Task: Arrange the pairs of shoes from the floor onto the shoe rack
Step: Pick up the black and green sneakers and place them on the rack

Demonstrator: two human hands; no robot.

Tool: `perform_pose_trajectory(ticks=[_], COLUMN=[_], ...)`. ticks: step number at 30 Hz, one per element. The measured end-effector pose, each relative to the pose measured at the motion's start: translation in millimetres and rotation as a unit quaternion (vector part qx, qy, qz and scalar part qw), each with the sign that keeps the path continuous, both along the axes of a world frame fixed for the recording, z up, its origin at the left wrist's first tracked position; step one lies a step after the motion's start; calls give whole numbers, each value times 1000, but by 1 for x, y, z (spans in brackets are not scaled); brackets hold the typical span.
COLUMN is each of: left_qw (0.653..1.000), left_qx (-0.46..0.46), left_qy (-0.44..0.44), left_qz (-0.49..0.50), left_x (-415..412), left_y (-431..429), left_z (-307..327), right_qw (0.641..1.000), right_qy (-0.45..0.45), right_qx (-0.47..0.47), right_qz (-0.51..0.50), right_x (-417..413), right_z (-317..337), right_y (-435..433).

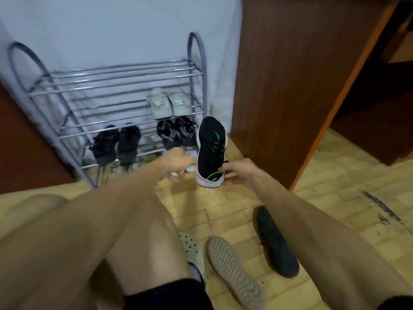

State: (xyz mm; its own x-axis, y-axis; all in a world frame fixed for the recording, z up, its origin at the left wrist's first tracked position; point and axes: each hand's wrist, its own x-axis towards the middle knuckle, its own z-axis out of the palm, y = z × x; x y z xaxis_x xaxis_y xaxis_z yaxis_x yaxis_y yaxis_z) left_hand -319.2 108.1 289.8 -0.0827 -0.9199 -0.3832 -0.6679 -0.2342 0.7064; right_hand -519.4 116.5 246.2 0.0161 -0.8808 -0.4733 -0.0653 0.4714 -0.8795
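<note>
A metal shoe rack (116,72) stands against the wall. A white pair (169,104) sits on its middle shelf at the right. Two dark pairs (117,143) (176,132) rest on the lower shelf. My right hand (240,172) grips the heel of a black sneaker with green stripes and a white sole (211,151), held upright just right of the rack. My left hand (178,163) is blurred and closed around something white beside that sneaker; I cannot make out what it is.
A brown wooden cabinet (301,74) stands right of the rack. On the tiled floor near my knees lie a grey clog (192,251), an upturned grey-soled shoe (234,271) and a dark shoe (276,242). My bare legs fill the lower left.
</note>
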Motion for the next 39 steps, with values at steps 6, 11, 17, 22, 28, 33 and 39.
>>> perform_pose_trajectory(ticks=[6, 11, 17, 22, 28, 33, 39], left_qw=[977, 947, 917, 900, 867, 862, 839], left_qx=[-39, -96, -116, -79, -27, 31, 92], left_qy=[157, 222, 214, 238, 273, 257, 188], left_qz=[138, 210, 316, 357, 417, 436, 502], left_x=[86, 164, 250, 326, 394, 416, 423], left_y=[-15, -10, 14, 57, 127, 191, 261], left_z=[53, 79, 67, 29, -43, -115, -200], right_qw=[986, 956, 929, 906, 898, 903, 912], right_qy=[-15, -7, 78, 115, 130, 145, 154], right_qx=[-117, -164, -129, -47, 7, 61, 122], right_qz=[121, 241, 337, 405, 419, 399, 360], right_x=[87, 166, 281, 374, 460, 496, 501], right_z=[77, 116, 124, 98, 31, -47, -139], right_y=[-60, -84, -85, -67, -15, 42, 98])
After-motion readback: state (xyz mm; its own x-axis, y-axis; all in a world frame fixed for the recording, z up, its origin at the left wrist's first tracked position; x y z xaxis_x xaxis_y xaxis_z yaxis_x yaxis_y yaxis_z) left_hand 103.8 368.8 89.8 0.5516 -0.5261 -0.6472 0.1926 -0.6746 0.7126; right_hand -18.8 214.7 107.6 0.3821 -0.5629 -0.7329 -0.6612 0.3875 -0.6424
